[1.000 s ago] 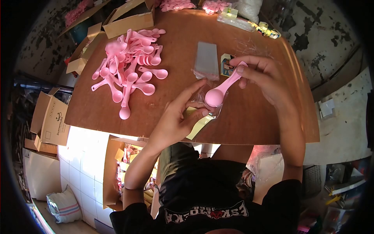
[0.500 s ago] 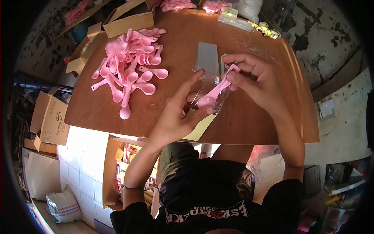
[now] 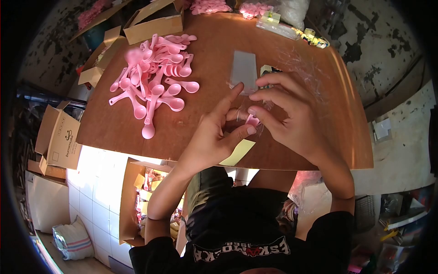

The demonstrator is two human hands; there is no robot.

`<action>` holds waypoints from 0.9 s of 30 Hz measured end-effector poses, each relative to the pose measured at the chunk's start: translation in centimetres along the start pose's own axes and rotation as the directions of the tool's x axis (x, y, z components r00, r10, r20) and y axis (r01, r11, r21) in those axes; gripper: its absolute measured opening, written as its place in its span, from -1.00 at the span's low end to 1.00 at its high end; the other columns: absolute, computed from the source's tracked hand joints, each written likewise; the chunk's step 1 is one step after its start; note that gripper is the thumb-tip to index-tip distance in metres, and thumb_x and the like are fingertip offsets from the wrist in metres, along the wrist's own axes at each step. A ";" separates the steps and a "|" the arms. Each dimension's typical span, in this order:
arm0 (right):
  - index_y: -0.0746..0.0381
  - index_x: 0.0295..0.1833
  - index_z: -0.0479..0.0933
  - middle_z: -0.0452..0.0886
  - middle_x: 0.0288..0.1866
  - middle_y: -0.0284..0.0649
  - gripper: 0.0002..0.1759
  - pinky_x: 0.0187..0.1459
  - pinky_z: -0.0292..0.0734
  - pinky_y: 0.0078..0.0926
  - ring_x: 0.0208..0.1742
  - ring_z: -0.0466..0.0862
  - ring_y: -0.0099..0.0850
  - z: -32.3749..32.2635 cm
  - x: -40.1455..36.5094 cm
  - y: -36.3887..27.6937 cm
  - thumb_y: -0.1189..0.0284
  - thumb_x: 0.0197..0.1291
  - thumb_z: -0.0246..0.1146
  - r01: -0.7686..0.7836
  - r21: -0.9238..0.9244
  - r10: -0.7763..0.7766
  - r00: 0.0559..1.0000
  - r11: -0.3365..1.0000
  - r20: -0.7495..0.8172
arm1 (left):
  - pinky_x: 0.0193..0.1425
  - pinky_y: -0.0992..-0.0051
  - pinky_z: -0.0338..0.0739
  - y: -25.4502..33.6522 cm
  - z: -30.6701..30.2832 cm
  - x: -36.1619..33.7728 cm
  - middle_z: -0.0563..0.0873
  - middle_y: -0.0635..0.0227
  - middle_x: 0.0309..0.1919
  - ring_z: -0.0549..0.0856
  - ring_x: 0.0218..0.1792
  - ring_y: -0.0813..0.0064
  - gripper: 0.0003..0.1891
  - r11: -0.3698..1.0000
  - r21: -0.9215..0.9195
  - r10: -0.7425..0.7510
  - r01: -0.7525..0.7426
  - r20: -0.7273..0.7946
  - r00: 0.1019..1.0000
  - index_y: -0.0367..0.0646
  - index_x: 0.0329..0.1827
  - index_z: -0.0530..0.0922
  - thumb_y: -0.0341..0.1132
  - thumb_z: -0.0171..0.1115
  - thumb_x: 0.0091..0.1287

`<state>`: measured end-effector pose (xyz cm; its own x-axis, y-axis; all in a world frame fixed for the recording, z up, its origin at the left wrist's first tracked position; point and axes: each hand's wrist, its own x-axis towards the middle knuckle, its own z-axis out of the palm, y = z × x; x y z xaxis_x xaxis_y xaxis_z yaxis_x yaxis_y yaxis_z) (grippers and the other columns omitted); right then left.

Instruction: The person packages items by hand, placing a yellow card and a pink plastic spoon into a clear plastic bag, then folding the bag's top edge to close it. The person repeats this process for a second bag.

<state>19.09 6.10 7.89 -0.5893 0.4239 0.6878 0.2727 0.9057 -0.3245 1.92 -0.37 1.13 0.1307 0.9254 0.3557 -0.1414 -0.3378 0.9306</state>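
Observation:
Between my two hands a pink spoon shows only in part, with clear plastic film around it. My left hand pinches it between thumb and fingers. My right hand touches its near end with the thumb, the other fingers curved above. Just below the left thumb is a yellow-green paper. Beyond the hands lies a stack of clear plastic sleeves, beside a small patterned item partly hidden by my right fingers. A pile of pink spoons spreads over the left of the brown table.
An open cardboard box stands at the table's back left. Pink bundles and a bag of clear plastic are along the back edge. Below the table, an open box holds packed items. Loose film lies at the right.
The held spoon has tipped and dropped lower into the film, so less of it shows. My right hand has moved down and left, closer to my left hand.

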 end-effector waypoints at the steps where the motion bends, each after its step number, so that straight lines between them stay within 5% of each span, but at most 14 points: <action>1: 0.25 -0.24 0.66 0.60 -0.09 -0.22 -0.83 -0.08 0.54 -0.33 -0.11 0.59 -0.24 0.0 0.1 -0.1 0.52 0.00 0.42 0.000 0.000 0.000 1.000 1.000 0.000 | 0.07 0.49 0.62 0.0 -0.1 0.0 0.69 0.20 -0.07 0.69 -0.05 0.47 -0.27 0.999 0.040 -0.016 0.015 0.023 1.000 -0.28 0.54 0.08 -0.60 0.22 0.35; 8: 0.25 -0.29 0.64 0.57 -0.20 -0.33 -0.82 -0.20 0.51 -0.36 -0.21 0.55 -0.31 0.0 0.4 0.3 0.54 -0.10 0.41 0.213 -0.273 -0.224 0.974 0.938 -0.012 | 0.04 0.51 0.63 1.0 0.6 -0.6 0.69 0.21 -0.05 0.71 -0.07 0.50 -0.42 0.994 0.094 -0.062 0.064 -0.018 0.998 -0.37 0.44 0.28 -0.60 0.23 0.35; 13: 0.25 -0.34 0.61 0.55 -0.24 -0.35 -0.82 -0.23 0.50 -0.36 -0.23 0.53 -0.36 0.5 0.3 -0.5 0.54 -0.18 0.37 0.247 -0.394 -0.271 0.963 0.885 -0.004 | -0.16 0.48 0.65 1.4 0.2 -0.4 0.76 0.12 -0.27 0.79 -0.23 0.43 -0.51 0.858 0.510 0.052 -0.066 0.043 0.998 -0.43 0.32 0.40 -0.57 0.25 0.31; 16: 0.28 -0.39 0.55 0.56 -0.33 -0.27 -0.82 -0.28 0.50 -0.31 -0.27 0.58 -0.26 0.4 0.4 -0.6 0.65 -0.19 0.35 0.257 -0.436 -0.269 0.963 0.862 0.034 | -0.20 0.46 0.64 1.4 0.3 -0.3 0.76 0.11 -0.38 0.80 -0.28 0.41 -0.54 0.840 0.534 0.083 -0.093 0.042 0.996 -0.42 0.27 0.45 -0.55 0.27 0.30; 22: 0.25 -0.49 0.53 0.51 -0.42 -0.30 -0.83 -0.30 0.49 -0.38 -0.36 0.55 -0.31 0.2 0.6 0.9 0.59 -0.32 0.34 0.169 -0.276 -0.179 0.984 0.946 -0.014 | -0.23 0.47 0.60 1.9 0.8 -0.5 0.77 0.05 -0.38 0.80 -0.30 0.43 -0.50 0.836 0.539 0.080 -0.097 0.055 0.995 -0.32 0.32 0.45 -0.53 0.29 0.29; 24: 0.27 -0.53 0.51 0.53 -0.49 -0.28 -0.87 -0.35 0.48 -0.45 -0.44 0.58 -0.36 -0.1 0.6 1.2 0.64 -0.29 0.32 0.036 -0.011 -0.036 0.997 0.999 -0.066 | -0.24 0.49 0.60 1.6 0.7 -0.5 0.77 0.05 -0.32 0.79 -0.30 0.47 -0.49 0.862 0.497 0.087 -0.103 0.055 0.995 -0.30 0.33 0.45 -0.54 0.29 0.29; 27: 0.30 -0.54 0.51 0.56 -0.46 -0.27 -0.88 -0.36 0.48 -0.53 -0.42 0.59 -0.49 -0.6 0.6 1.5 0.65 -0.25 0.33 -0.123 0.127 0.138 0.984 0.984 -0.116 | -0.22 0.53 0.59 1.8 0.5 -0.7 0.77 0.09 -0.19 0.76 -0.26 0.55 -0.46 0.897 0.430 0.085 -0.101 0.055 0.995 -0.29 0.36 0.43 -0.56 0.28 0.29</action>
<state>19.67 7.72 8.20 -0.4542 0.5421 0.7069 0.2441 0.8389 -0.4865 2.10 -1.71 2.56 0.1724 0.8823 0.4380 0.2816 -0.4702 0.8364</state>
